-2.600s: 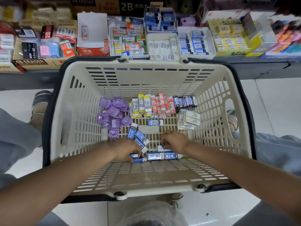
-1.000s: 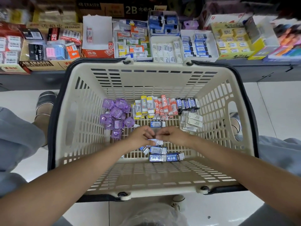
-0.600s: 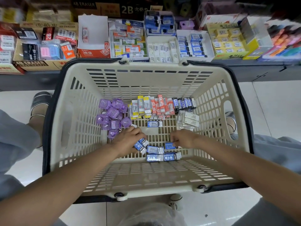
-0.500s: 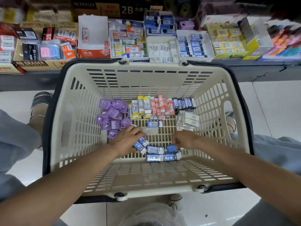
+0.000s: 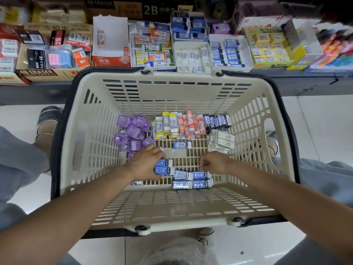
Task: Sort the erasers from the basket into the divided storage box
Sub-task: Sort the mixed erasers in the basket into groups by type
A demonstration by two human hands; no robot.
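Both hands are inside the cream basket (image 5: 254, 104), low over its floor near the near wall. The left hand (image 5: 147, 163) grasps a small stack of blue-sleeved erasers (image 5: 163, 166), fingers curled over them. The right hand (image 5: 212, 161) is loosely clenched, its fingertips touching another blue eraser (image 5: 200, 175); whether it actually holds that one cannot be told. Two more blue erasers (image 5: 192, 184) lie just beside the near wall. Along the far wall sit sorted groups: purple cases (image 5: 131, 131) at the left, then yellow-sleeved erasers (image 5: 166, 125), red-sleeved erasers (image 5: 191, 124) and dark blue ones (image 5: 216, 121) (white ones (image 5: 223, 141) lie just nearer). Divided storage boxes (image 5: 193, 56) stand on the shelf beyond the basket.
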